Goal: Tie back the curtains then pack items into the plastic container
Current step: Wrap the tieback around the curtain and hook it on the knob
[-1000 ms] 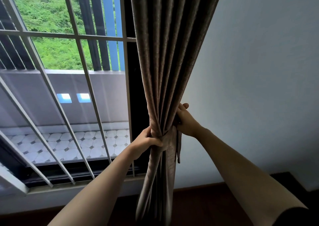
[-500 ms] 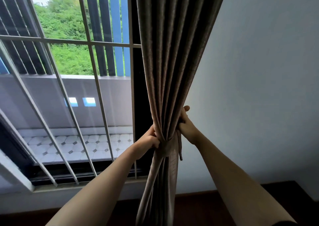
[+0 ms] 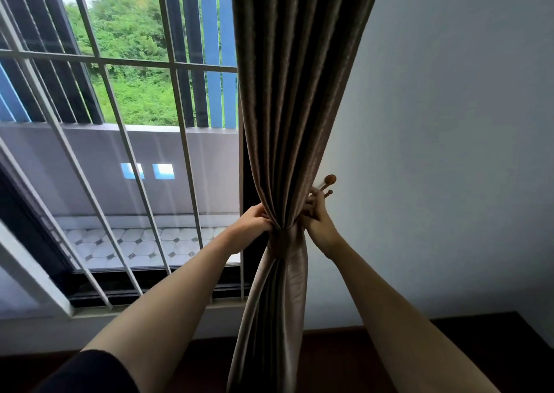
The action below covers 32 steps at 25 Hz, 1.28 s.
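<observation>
Your left hand (image 3: 253,221) has its fingers curled round the gathered curtain (image 3: 287,122) on its left side, gripping it at the waist where the tieback (image 3: 284,238) wraps it. Your right hand (image 3: 314,215) is at the curtain's right edge, fingers curled tight on the tieback's end, touching the wooden hook (image 3: 328,181) on the wall (image 3: 449,152). The curtain hangs pinched between both hands, with the barred window (image 3: 126,152) to its left.
</observation>
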Available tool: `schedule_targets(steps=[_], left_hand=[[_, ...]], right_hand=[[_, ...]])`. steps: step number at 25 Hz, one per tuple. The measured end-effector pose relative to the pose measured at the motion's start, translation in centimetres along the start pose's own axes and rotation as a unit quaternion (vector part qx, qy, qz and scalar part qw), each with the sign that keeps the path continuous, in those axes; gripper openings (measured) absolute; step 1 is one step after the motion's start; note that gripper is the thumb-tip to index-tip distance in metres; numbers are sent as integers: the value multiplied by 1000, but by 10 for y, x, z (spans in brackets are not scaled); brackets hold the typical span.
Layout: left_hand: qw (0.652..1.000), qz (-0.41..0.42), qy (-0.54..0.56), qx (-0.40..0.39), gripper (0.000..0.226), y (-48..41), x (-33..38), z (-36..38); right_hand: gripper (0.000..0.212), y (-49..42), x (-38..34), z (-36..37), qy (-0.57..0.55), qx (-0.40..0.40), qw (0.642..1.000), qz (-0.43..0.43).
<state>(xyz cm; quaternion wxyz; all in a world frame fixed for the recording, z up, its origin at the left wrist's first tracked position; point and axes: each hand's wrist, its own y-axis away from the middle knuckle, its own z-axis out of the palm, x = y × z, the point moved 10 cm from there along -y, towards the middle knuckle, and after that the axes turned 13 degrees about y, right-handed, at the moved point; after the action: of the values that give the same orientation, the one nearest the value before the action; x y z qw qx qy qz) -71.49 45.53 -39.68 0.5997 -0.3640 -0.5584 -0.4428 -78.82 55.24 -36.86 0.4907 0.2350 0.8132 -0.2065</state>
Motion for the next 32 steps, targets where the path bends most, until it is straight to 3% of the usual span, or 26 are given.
schedule_targets(steps=[3, 6, 10, 13, 17, 22, 26, 29, 32], left_hand=[[1000, -5, 7, -25, 43, -3, -2, -2], [999, -18, -9, -39, 45, -5, 1, 5], [998, -21, -25, -52, 70, -10, -1, 7], [998, -12, -19, -63, 75, -15, -2, 5], [995, -11, -46, -94, 62, -21, 0, 9], [996, 31, -71, -52, 39, -27, 11, -4], [977, 103, -188, -18, 37, -28, 16, -16], [977, 156, -131, 57, 38, -29, 13, -32], [972, 192, -109, 79, 45, -26, 13, -30]], right_hand=[[62, 9, 10, 8, -42, -33, 998, 20], [82, 13, 9, 15, -8, -71, 997, 17], [92, 10, 3, 14, 4, -74, 997, 4], [96, 9, -6, 19, 13, -69, 997, -15], [98, 2, -10, 16, 33, -17, 998, -48], [89, 2, -4, 17, 28, 55, 997, -41], [80, 5, -7, 15, 18, 146, 988, -51], [77, 10, -9, 14, 16, 189, 981, -46], [74, 17, -9, 11, 26, 231, 972, -36]])
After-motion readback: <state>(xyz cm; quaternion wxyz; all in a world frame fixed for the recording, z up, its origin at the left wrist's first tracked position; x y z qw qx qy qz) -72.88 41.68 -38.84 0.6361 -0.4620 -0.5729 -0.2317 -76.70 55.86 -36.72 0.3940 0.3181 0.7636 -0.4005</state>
